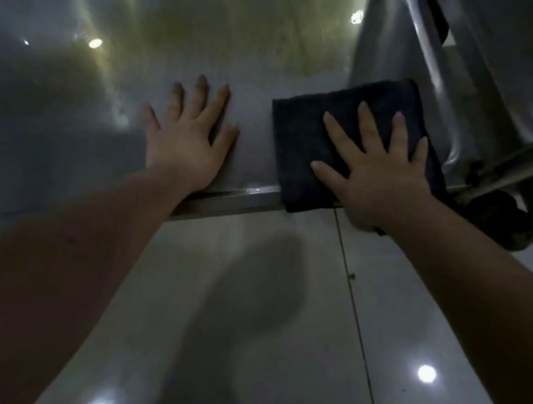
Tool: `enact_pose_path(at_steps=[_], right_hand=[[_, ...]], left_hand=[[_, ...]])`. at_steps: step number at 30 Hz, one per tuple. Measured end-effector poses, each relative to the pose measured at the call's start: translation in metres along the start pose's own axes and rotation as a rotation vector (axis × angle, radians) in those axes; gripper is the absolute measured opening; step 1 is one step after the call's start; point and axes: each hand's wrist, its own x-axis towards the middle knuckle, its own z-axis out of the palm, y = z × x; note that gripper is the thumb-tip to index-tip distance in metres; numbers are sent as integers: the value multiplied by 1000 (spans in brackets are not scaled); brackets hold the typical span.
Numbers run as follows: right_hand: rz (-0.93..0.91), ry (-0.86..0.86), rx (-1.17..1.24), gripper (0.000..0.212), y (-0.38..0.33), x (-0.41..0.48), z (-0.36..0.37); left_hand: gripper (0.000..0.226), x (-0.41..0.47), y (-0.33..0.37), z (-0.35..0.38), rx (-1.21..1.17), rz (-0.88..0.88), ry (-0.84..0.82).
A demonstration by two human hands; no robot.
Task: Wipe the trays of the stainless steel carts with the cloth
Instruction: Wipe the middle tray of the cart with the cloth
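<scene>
A low stainless steel cart tray (96, 79) fills the upper half of the head view, shiny and reflecting ceiling lights. A folded dark cloth (302, 138) lies flat on the tray's right end and hangs slightly over the near rim. My right hand (376, 176) presses flat on the cloth, fingers spread. My left hand (188, 135) rests palm down on the bare tray surface just left of the cloth, fingers apart, holding nothing.
The tray's near rim (234, 197) runs diagonally across the view. A steel cart post (371, 44) and slanted frame tubes (450, 73) rise at the right, with a dark caster wheel (498, 215) beside the cloth. Glossy white floor tiles (272, 341) lie below.
</scene>
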Motion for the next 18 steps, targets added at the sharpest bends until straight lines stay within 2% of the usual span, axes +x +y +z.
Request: enact_pose_path(at_steps=[3, 7, 10, 12, 15, 18], right_hand=[[-18, 29, -10, 77, -3, 11, -15], [-29, 125, -25, 71, -30, 17, -3], [-28, 139, 6, 71, -18, 41, 0], [39, 152, 22, 73, 1, 72, -12], [239, 175, 54, 74, 11, 112, -30], [276, 185, 60, 73, -27, 127, -31]], left_hand=[[61, -1, 1, 0, -7, 3, 12], [62, 0, -2, 2, -16, 1, 12], [62, 1, -3, 5, -24, 9, 18], [61, 1, -4, 6, -23, 13, 24], [63, 0, -3, 7, -15, 11, 24], [61, 1, -1, 6, -18, 11, 17]])
